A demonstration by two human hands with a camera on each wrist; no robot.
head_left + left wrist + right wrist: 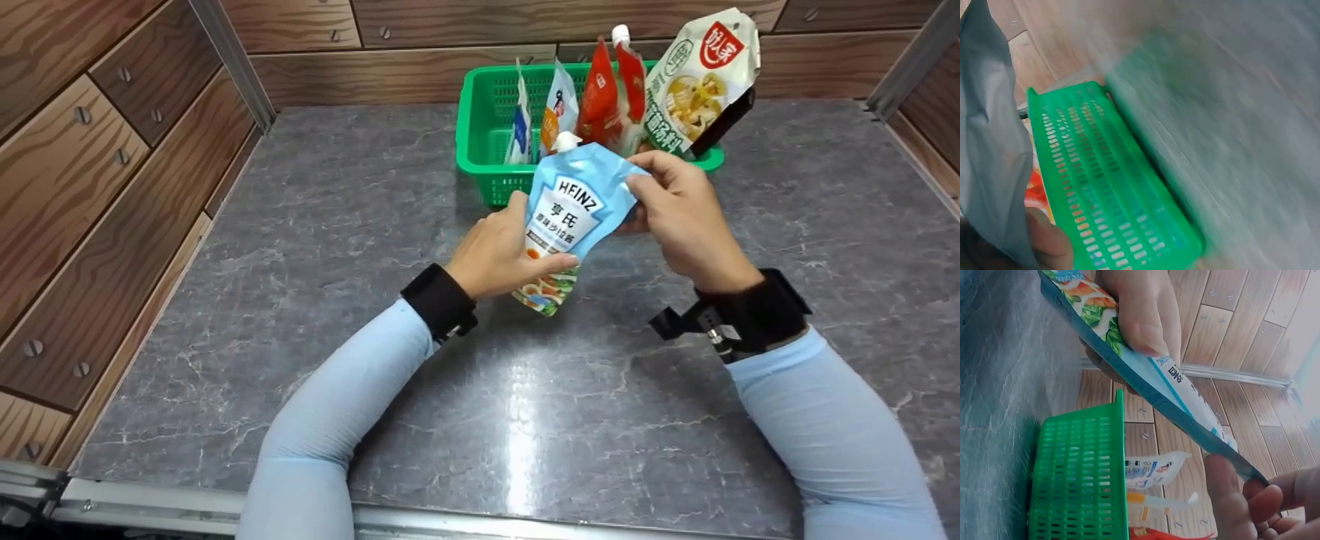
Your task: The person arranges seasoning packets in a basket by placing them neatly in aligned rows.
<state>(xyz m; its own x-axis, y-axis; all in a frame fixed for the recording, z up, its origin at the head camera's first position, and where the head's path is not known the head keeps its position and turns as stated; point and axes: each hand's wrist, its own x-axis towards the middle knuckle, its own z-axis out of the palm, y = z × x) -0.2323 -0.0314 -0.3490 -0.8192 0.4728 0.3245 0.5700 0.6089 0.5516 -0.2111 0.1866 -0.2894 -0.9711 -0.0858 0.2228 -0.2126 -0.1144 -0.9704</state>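
A light-blue Heinz sauce pouch [574,202] with a white cap is held tilted above the table, in front of the basket. My left hand [499,251] grips its lower left side, thumb across the front and fingers behind. At the upper right edge, my right hand [679,217] pinches the pouch between thumb and fingers. The right wrist view shows the pouch [1157,391] edge-on between both hands. In the left wrist view, the grey back of the pouch [988,135] fills the left side.
Behind the pouch stands a green basket [469,124]. It contains upright packets, among them red pouches [600,90] and a large soup-seasoning packet [697,82] leaning over the right rim. Wooden-plank walls [300,79] border the grey marbled table [315,225] at the back and sides.
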